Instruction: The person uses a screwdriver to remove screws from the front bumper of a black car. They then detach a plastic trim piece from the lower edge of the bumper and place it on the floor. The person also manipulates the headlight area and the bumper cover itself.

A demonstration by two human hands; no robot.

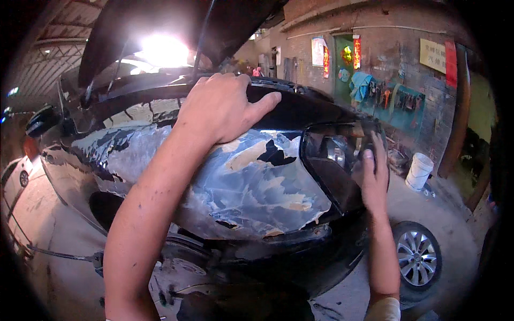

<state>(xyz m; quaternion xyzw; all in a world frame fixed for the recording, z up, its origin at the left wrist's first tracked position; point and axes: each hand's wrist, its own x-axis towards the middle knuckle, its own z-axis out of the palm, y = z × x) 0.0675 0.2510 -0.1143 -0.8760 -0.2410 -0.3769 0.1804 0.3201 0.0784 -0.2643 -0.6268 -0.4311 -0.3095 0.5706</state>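
On the black car (332, 254), the headlight (333, 155) appears seated, the patchy front fender (251, 198) unfinished; the right hand (376, 179) is open, but the grip of the left hand (218, 107) I cannot tell.

A white cylindrical bucket (419, 172) stands on the grey floor (447, 219) near a brown brick wall (399, 40), with a silver-spoked, black-tyred wheel (417, 258) nearer the camera. A light-blue cloth (360, 84) hangs by a teal tool board (397, 121); a white car (15, 174) shows far left.
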